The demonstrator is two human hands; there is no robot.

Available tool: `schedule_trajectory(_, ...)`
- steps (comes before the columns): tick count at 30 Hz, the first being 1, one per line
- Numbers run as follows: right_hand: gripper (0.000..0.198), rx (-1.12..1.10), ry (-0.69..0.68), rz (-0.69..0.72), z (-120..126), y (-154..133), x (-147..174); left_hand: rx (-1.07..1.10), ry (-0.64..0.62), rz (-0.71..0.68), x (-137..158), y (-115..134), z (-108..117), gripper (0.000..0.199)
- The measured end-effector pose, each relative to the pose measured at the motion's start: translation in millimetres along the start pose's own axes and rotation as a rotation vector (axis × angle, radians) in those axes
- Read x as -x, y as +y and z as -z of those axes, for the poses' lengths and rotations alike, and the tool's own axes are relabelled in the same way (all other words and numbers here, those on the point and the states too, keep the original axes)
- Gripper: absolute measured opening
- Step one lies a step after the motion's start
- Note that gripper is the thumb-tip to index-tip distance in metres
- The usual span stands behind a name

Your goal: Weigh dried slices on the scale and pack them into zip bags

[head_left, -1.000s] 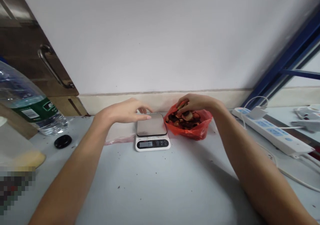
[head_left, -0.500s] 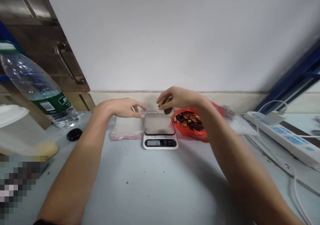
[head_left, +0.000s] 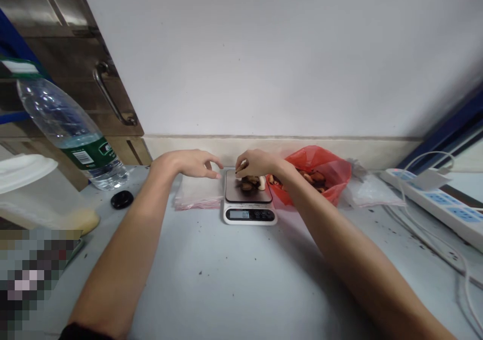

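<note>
Several brown dried mushroom pieces [head_left: 250, 183] lie on the metal plate of a small white kitchen scale [head_left: 249, 216], whose display appears to read 0.0. My right hand [head_left: 259, 162] is just above the plate, its fingertips pinched on a piece of dried mushroom. To the left of the plate my left hand [head_left: 197, 164] hovers with thumb and fingers apart, holding nothing. Beneath it lies a stack of clear plastic bags [head_left: 198, 193]. A red plastic bag [head_left: 335, 171] with more dried mushrooms stands open to the right of the scale, partly hidden by my right forearm.
At the left are a water bottle [head_left: 86, 144], a black cap [head_left: 122, 199] and a white-lidded tub [head_left: 33, 194]. A power strip [head_left: 441, 204] with white cables and another clear bag [head_left: 372, 189] are at the right. The wall rises close behind the scale.
My right hand has lowered onto the scale, and mushroom pieces now lie on its formerly bare plate. My left hand stays nearly as it was. The camera view has shifted slightly.
</note>
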State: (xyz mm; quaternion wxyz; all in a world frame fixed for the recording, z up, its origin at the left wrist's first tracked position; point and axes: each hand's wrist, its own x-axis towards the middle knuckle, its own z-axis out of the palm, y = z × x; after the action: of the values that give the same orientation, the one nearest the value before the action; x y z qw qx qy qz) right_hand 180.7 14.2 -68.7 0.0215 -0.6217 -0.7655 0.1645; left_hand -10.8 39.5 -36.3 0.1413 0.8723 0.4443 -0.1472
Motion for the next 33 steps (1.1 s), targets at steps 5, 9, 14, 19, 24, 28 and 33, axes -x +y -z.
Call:
schedule_trajectory(5, 0.03, -0.047, 0.004, 0.016, 3, 5, 0, -0.013, -0.017, -0.004, 0, 3, 0, 0.066)
schedule_trajectory(9, 0.029, -0.094, 0.023, 0.033, 6, 11, -1, 0.001, -0.019, -0.009, -2, 1, -1, 0.065)
schedule_trajectory(14, 0.025, -0.163, 0.029, 0.037, 8, 18, -1, 0.009, -0.023, 0.017, -2, -1, -1, 0.067)
schedule_trajectory(19, 0.023, -0.253, 0.021, 0.061, 7, 20, -2, 0.0, -0.014, -0.019, -2, -2, -1, 0.066)
schedule_trajectory(24, 0.026, -0.295, 0.014, 0.13, 6, 21, -4, -0.008, -0.019, -0.015, -3, -3, -1, 0.067)
schedule_trajectory(28, 0.027, -0.304, 0.012, 0.143, 6, 24, -6, 0.004, -0.028, 0.01, -5, -4, -2, 0.066)
schedule_trajectory(33, 0.021, -0.266, 0.038, 0.144, 10, 28, -3, 0.003, -0.022, 0.013, -5, -6, -2, 0.063)
